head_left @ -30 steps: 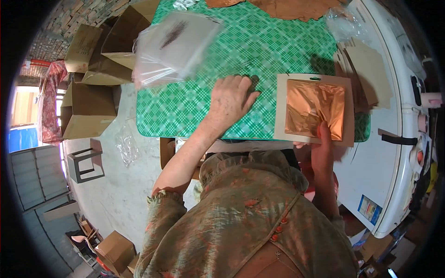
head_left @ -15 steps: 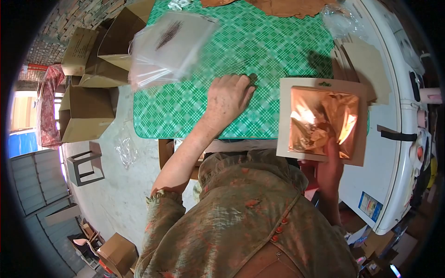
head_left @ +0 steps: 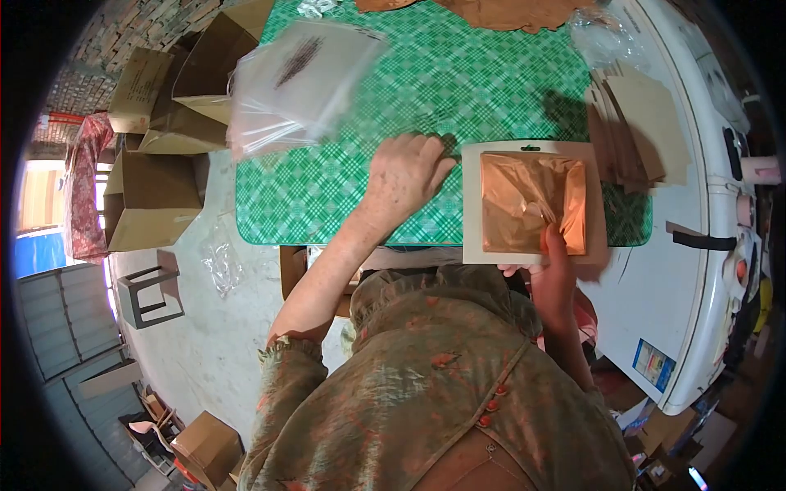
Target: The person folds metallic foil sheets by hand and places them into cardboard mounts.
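The near edge of a card (head_left: 472,209) is pinched by the right hand (head_left: 555,277), with the thumb laid on the copper-coloured foil (head_left: 522,190) and the other fingers mostly hidden underneath. From that grip the card is spread forward and to the left, over the table's near edge; no clear long axis is shown, as it is nearly square, but its slot (head_left: 530,148) is turned to the far side. The left hand (head_left: 403,172) is rested on the green tablecloth (head_left: 327,192), near the card's left edge; its fingers are curled, and whether anything is held cannot be made out. Farther out, plastic bags (head_left: 327,74) are piled at left, more cards (head_left: 655,123) at right.
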`<state>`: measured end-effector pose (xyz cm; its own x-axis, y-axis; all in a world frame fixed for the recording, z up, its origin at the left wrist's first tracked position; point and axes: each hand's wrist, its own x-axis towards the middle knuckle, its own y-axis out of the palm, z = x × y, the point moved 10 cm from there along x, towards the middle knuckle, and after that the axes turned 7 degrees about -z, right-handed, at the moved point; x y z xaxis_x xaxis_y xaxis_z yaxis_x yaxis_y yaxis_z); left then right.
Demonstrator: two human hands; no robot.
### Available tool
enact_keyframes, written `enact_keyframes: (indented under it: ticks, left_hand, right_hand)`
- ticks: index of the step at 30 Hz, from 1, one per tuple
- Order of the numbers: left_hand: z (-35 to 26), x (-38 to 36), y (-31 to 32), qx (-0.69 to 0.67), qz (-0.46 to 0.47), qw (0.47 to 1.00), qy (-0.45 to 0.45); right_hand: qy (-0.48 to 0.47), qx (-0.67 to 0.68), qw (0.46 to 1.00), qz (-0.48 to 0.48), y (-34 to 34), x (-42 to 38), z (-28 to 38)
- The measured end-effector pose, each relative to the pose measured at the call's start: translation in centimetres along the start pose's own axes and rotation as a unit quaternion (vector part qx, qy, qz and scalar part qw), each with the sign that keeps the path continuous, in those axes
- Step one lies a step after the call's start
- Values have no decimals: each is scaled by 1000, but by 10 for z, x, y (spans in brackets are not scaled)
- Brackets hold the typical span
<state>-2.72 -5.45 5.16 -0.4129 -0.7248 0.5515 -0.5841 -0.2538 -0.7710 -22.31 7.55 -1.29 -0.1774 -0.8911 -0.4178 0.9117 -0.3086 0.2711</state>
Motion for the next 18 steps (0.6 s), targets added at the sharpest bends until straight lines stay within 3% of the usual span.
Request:
enact_keyframes:
  ticks: [4, 11, 18]
  left_hand:
    - [-7, -3, -7, -18, 15, 999, 30]
    - [-5, -3, -6, -25, 17, 999, 21]
    - [10, 6, 0, -97, 77, 991, -53]
  right_hand:
    - [52, 89, 995, -11, 0, 9, -2]
    - [40, 109, 993, -20, 2, 11, 5]
    - [38, -24, 999, 4, -9, 10, -1]
